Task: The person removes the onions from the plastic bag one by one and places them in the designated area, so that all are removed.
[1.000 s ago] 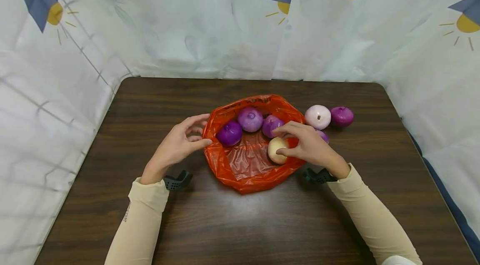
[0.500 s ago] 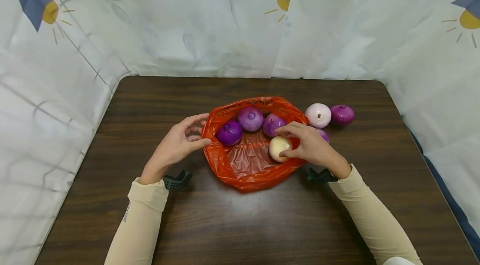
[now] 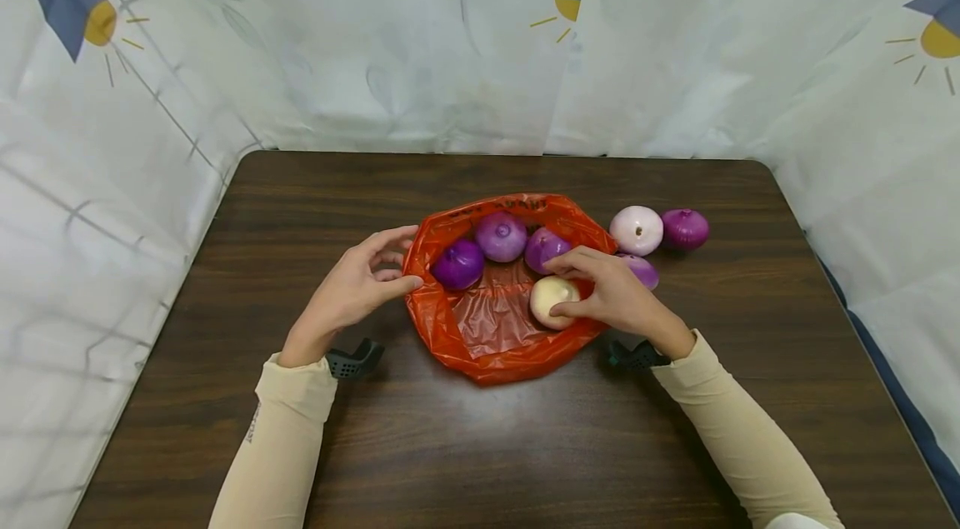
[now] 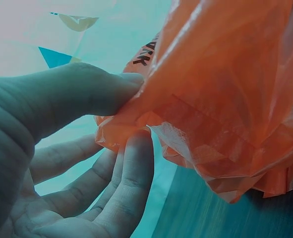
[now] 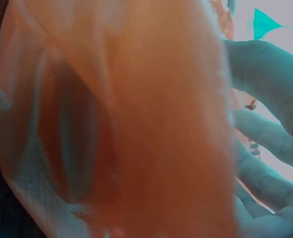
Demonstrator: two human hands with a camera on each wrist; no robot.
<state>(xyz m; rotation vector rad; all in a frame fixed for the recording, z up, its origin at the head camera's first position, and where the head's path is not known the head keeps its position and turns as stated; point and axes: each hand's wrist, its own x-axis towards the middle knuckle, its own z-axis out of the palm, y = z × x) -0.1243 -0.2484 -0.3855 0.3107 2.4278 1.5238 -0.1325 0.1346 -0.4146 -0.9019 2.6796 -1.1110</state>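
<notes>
A red plastic bag (image 3: 480, 369) lies with its mouth spread wide on the table. On its left side my left hand (image 3: 345, 291) pinches the rim between thumb and fingers, as the left wrist view shows with the bag film (image 4: 210, 109). My right hand (image 3: 618, 296) reaches over the right rim and holds a pale, peeled-looking onion (image 3: 550, 301) inside the bag. Several purple onions (image 3: 458, 265) rest along the bag's back and left inside. In the right wrist view, the bag wall (image 5: 171, 124) hides the pale onion and the right fingertips.
Outside the bag on the right, a white onion (image 3: 636, 230) touches a dark purple onion (image 3: 686, 229). Another purple onion (image 3: 642, 271) lies partly behind my right hand. The dark wooden table (image 3: 480, 462) meets a printed white cloth (image 3: 420, 54) at its back and sides.
My right hand and the pale onion shift slightly right, then a little left inside the bag. The left hand stays at the rim.
</notes>
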